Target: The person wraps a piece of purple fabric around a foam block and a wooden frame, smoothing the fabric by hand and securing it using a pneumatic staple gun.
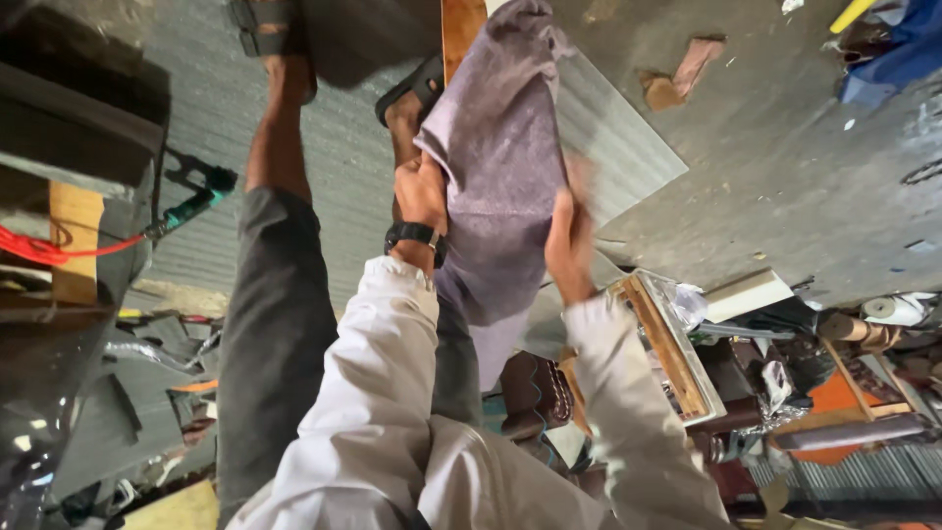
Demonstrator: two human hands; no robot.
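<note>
Grey concrete floor (785, 157) and a ribbed metal sheet (618, 137) fill the background of a cluttered workshop. Between the hands hangs a mauve cloth (500, 157), draped over a wooden plank (459, 29). The left hand (420, 191), with a black wristwatch (414, 235), is clenched on the cloth's left edge; the right hand (567, 240), blurred, presses against its right edge. Below the right sleeve lies a wooden frame (667, 339). At the left edge sit a teal power tool (196, 201) and a red cord (49, 245).
</note>
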